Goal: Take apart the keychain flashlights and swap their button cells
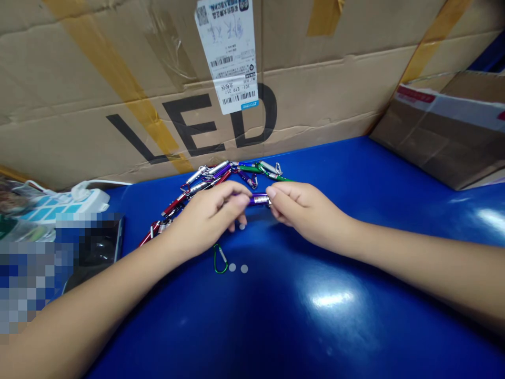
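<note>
A small purple keychain flashlight [259,199] with a pale label is held level between my two hands. My left hand [216,210] is closed on one end of it, and my right hand [300,205] pinches the other end. Both ends are hidden by my fingers. Just under my left fingertips is a small round silver disc [242,227]. Nearer to me on the table lie a green carabiner clip [220,260] and two more discs [238,268]. Behind my hands, several flashlights [209,176] in red, silver, purple and green lie in a curved pile, many with clips.
A large cardboard box [189,126] marked LED stands along the back of the blue table [276,326]. Another carton [437,137] is at the right. To the left are a white power strip [74,202] and a dark phone-like device [100,245], partly blurred out.
</note>
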Tool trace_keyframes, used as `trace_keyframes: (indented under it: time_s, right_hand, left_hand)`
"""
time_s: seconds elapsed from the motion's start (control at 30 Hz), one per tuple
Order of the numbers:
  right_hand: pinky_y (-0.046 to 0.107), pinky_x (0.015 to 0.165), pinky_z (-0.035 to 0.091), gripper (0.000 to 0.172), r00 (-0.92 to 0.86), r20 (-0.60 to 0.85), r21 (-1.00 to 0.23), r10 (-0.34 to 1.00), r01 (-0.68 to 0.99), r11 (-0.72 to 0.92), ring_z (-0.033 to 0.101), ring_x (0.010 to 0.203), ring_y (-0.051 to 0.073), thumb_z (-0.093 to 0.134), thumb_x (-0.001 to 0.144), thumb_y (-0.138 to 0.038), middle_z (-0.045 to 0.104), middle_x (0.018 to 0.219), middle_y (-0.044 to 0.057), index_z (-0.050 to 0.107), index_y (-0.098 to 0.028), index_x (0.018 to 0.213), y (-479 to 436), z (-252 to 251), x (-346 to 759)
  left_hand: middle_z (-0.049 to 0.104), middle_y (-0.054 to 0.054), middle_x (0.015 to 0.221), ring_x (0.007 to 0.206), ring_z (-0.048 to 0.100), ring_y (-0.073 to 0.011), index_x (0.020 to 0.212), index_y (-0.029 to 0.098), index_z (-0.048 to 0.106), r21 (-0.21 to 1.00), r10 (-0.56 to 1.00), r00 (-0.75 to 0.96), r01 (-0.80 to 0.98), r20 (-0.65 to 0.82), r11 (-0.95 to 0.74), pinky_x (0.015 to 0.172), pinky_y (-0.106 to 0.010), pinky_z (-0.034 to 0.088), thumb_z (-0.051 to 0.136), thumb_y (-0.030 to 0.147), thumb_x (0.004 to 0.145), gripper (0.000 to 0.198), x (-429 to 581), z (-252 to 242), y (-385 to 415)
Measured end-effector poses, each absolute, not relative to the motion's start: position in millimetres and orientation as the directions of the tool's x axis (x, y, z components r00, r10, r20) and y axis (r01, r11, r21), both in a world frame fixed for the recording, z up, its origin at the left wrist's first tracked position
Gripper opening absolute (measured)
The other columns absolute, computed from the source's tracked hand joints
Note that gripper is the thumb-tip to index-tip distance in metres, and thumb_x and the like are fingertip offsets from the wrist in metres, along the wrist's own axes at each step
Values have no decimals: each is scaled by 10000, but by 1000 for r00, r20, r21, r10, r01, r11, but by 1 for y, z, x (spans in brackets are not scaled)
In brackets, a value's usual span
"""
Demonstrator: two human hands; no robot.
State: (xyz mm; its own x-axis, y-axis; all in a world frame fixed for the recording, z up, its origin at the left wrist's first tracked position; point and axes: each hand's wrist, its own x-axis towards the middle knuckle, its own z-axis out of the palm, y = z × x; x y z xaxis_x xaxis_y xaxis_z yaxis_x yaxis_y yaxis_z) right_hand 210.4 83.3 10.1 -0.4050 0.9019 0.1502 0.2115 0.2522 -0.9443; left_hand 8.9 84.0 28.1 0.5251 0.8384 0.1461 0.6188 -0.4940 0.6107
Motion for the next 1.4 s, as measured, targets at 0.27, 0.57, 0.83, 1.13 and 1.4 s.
trace_keyframes:
  time_s: [0.27,0.57,0.83,1.13,1.4]
  right_hand:
    - [229,489,284,411,-444,86,-973,892,155,171,331,452,63,396,948,-403,393,503,-73,408,-195,593,82,8,212]
    - [216,435,248,423,-452,-78,-997,889,61,-56,295,393,49,397,956,-367,369,430,-87,417,-189,573,82,3,207]
    - [239,549,321,457,-440,83,-930,894,288,229,410,504,86,336,973,-425,440,520,-48,456,-192,599,83,6,211]
    - [274,565,241,295,-710,340,-327,617,526,786,412,576,142,314,964,-358,508,665,12,488,-196,788,102,12,233]
    - [271,573,256,286,-829,346,-160,440,410,898,434,590,144,330,970,-341,559,700,23,532,-200,823,108,13,240]
  left_hand:
    - [693,22,714,586,632,-106,904,172,628,493,781,583,624,222,-606,584,-199,460,573,407,890,241,11,33,82]
    - [721,-43,760,671,662,-158,921,159,661,-261,373,752,573,543,-777,641,-254,484,504,310,945,219,5,19,85]
    - [724,-61,880,754,670,-158,982,152,647,-56,554,695,645,458,-762,679,-240,492,444,343,966,279,9,18,83]
    - [640,18,738,623,577,-109,970,166,605,435,723,674,612,150,-661,609,-207,419,383,338,974,280,12,29,85]
    - [551,31,675,598,495,-103,896,176,612,634,683,728,552,-51,-541,615,-207,397,311,404,984,387,7,33,85]
